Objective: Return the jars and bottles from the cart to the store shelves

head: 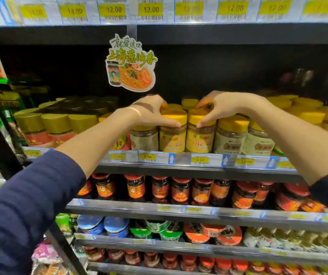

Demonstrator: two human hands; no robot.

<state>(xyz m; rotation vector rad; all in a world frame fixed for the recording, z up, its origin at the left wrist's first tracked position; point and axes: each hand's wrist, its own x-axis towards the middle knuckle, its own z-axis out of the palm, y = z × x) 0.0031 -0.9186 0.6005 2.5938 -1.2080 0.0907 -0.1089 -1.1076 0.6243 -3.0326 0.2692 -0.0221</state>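
Both arms are stretched forward and upward, with dark blue sleeves [30,195] drawn back from the forearms. The left hand [151,114] is held just below the hanging sign [131,64], thumb and fingers curled round the lid of a yellow-capped jar [172,135]. The right hand [224,110], below and right of the sign, is curled likewise round the lid of the neighbouring jar [199,137].

A die-cut cardboard sign [131,63] printed with noodles and yellow-green lettering hangs at twelve o'clock under the black upper shelf. Above it runs a white strip of yellow price labels [151,9]. Green foil packets [10,108] stand at nine o'clock. At six o'clock, round blue-lidded bowls [103,225], green-lidded bowls [155,229] and orange-red-lidded bowls [218,234] share one shelf. Pink plastic packets [46,255] lie at seven o'clock.
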